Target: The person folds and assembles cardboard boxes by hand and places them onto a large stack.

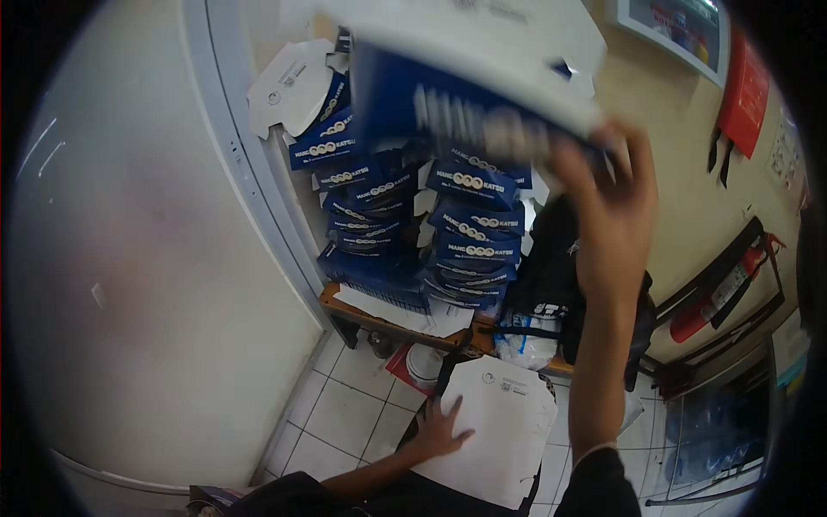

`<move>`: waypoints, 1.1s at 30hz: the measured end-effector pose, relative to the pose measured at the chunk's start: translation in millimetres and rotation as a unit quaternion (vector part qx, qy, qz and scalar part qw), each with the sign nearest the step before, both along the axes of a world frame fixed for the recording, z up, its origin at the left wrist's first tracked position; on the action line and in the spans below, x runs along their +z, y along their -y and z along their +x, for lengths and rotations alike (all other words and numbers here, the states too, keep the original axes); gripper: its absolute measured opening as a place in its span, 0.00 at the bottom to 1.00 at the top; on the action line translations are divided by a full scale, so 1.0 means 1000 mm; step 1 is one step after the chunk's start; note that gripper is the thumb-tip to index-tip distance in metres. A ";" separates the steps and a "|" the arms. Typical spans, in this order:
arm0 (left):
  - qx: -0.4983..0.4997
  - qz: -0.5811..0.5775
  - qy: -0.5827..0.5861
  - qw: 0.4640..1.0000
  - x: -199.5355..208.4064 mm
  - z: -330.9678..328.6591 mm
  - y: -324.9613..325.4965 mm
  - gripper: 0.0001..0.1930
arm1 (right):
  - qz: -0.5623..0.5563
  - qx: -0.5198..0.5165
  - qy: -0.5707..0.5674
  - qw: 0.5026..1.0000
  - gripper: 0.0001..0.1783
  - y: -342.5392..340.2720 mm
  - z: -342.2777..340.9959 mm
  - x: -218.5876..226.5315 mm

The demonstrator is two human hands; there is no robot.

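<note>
High up in front of me, my right hand grips the lower right corner of a blue and white cardboard box, blurred by motion. The box hangs in front of the upper part of two tall piles of similar boxes, the left pile and the right pile. Low in the view, my left hand lies with fingers spread on the left edge of a flat white cardboard sheet with small dark print. Below this sheet, a dark surface shows only at its edges.
The piles stand on a wooden bench against the wall. A black bag leans to their right. Beneath the bench is a red item with a round white lid. A pale door fills the left; a fire extinguisher is at right.
</note>
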State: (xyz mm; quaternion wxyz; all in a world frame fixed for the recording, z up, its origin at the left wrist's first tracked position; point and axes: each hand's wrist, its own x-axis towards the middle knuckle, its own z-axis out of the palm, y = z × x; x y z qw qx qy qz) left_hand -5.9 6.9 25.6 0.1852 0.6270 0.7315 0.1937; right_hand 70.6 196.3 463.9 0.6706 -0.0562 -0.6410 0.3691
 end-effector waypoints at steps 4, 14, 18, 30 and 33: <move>-0.024 0.062 -0.090 0.994 -0.013 0.019 0.012 0.43 | 0.038 -0.017 0.025 0.999 0.43 -0.044 -0.097 0.114; -0.032 0.067 -0.065 0.995 -0.014 0.023 0.012 0.42 | 0.083 -0.404 0.183 0.892 0.52 -0.183 -0.275 0.184; -0.023 0.064 -0.064 0.996 -0.015 0.015 0.016 0.42 | 0.171 -0.411 0.224 0.867 0.52 -0.155 -0.265 0.149; 0.112 -0.065 0.149 0.980 -0.019 -0.031 0.014 0.44 | 0.030 -0.164 0.304 0.938 0.17 0.037 0.027 -0.188; 0.035 0.047 0.230 0.971 -0.006 -0.025 0.007 0.37 | -0.194 -0.428 0.436 0.768 0.31 0.088 0.146 -0.358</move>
